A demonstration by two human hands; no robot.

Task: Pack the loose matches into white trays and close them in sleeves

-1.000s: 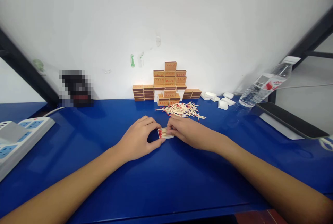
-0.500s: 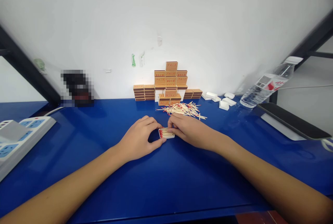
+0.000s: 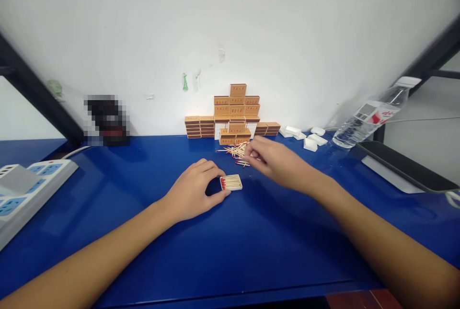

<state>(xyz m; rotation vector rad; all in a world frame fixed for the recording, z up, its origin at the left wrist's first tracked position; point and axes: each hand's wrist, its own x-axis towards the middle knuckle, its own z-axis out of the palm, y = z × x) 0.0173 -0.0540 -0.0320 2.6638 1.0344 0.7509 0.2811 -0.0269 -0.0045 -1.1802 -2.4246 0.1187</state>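
A small white matchbox tray (image 3: 235,185) lies on the blue table, with several red-headed matches side by side inside it. My left hand (image 3: 196,189) grips its left end between thumb and forefinger. Beyond it is a loose pile of matches (image 3: 234,150), partly hidden behind my right hand (image 3: 275,160). The fingertips of that hand are drawn together at the pile's near right side; whether a match is between them I cannot make out.
Behind the pile, matchboxes (image 3: 237,110) are stacked against the wall. To their right lie white trays (image 3: 312,141), a tilted water bottle (image 3: 373,112) and a dark phone-like slab (image 3: 406,165). A power strip (image 3: 39,189) sits at the left, near a pixelated dark object (image 3: 108,122).
My right hand has moved from the tray up and right to the match pile, uncovering the tray's right end. My left hand stays on the tray.
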